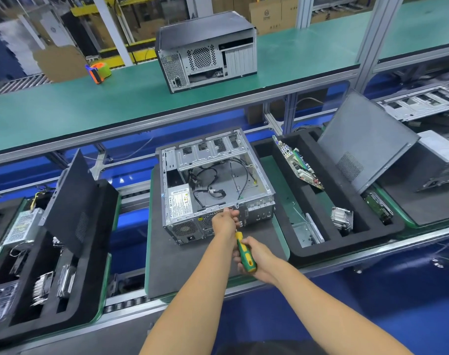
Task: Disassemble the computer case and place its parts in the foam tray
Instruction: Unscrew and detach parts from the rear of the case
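On a conveyor-line workbench, a person works at the rear panel of an opened computer case (215, 185), which lies on its side on a dark mat with its side cover already off and loose cables visible inside. The right hand (254, 254) grips the green-and-yellow handle of a screwdriver (246, 253), fingers curled round it, with the shaft pointing up toward the back edge of the chassis. The left hand (224, 221) rests against that same edge, its fingertips closed at or near the tip of the tool (whether they pinch a screw or only steady the shaft cannot be told from this angle). The power supply (178, 202) is still mounted in the near left corner of the case. Just to the right, the foam tray (351, 243) already holds a motherboard (299, 163) standing in one slot, a heatsink (342, 217) and other parts. The step in hand appears to be loosening a rear screw, likely one that retains the power supply. The next move probably calls for steady turning with the tip kept seated, then catching the freed screw before it drops into the chassis.
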Available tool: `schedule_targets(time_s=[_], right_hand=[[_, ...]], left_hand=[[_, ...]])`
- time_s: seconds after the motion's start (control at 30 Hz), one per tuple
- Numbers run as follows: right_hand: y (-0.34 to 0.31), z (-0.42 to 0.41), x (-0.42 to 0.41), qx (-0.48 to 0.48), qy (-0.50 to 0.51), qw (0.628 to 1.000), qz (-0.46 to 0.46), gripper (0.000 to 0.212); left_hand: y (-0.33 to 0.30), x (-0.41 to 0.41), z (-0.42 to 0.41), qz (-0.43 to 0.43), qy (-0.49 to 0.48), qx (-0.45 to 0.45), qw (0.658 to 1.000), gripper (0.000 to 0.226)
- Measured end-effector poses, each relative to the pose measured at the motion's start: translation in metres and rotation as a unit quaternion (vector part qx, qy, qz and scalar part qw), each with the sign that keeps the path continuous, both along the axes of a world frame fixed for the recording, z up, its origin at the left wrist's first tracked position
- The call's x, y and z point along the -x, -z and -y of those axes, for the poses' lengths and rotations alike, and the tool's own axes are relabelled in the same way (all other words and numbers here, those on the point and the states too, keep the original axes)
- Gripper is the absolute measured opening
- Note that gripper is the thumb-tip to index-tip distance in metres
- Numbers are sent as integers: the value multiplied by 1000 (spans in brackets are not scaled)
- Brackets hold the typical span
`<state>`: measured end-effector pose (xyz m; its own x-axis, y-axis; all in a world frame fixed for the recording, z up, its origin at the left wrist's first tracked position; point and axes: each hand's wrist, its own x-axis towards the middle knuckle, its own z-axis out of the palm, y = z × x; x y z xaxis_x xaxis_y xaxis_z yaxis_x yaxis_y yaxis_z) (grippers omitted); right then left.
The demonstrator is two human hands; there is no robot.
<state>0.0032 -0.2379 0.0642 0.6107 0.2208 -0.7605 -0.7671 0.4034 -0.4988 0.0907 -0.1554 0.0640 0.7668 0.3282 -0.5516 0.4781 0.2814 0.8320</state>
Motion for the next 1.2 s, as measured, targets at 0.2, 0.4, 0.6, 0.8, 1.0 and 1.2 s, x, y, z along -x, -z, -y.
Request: schedule_targets(time_s=[0.2,0.4,0.6,0.8,1.0,1.2], right_hand=[[-1,-9,0,168,19,980,105,30],[1,-2,7,32,-33,999,17,40],[-3,-4,1,60,22,997,35,17],[-3,-10,-1,143,6,986,83,19],[-2,-4,3,189,-15,976,109,16],[8,5,14,268,-5,949,164,23]], left_hand=[[-4,0,1,6,-2,7,1000,31],[-6,-1,0,-4,3,13,1000,28],[-4,-1,0,-3,4,-2,1000,30],[-7,0,0,-11,-6,19,1000,28],[-7,0,0,-10,-12,34,999,29],[-14,3,-1,9,-13,73,997,26]])
